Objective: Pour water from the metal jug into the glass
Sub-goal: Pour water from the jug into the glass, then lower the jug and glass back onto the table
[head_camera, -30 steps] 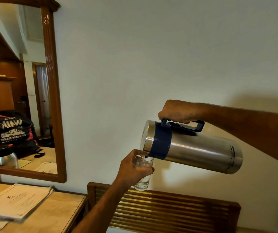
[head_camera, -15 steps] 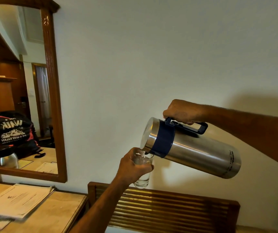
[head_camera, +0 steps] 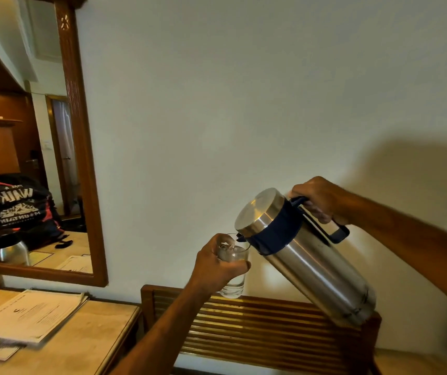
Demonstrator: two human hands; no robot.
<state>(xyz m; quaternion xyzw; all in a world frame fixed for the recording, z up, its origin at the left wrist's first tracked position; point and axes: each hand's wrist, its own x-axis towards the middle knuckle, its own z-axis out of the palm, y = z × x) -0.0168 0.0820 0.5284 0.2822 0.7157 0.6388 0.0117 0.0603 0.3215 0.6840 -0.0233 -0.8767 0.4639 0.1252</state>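
Note:
My right hand (head_camera: 322, 201) grips the dark blue handle of the metal jug (head_camera: 309, 261), a steel cylinder with a blue collar near its lid. The jug is tilted, its base lower right and its spout at the rim of the glass (head_camera: 233, 266). My left hand (head_camera: 217, 262) is wrapped around the clear glass and holds it upright in the air, below the spout. Water stands high in the glass. My fingers hide much of the glass's middle.
A slatted wooden rack (head_camera: 257, 320) stands against the white wall below my hands. To the left is a beige desk (head_camera: 87, 345) with printed papers (head_camera: 30, 315). A wood-framed mirror (head_camera: 81, 147) hangs above it, reflecting a bag and a kettle.
The jug has swung back toward upright, its base dropping and its lid end rising. The glass has stayed at the spout and holds more water than before.

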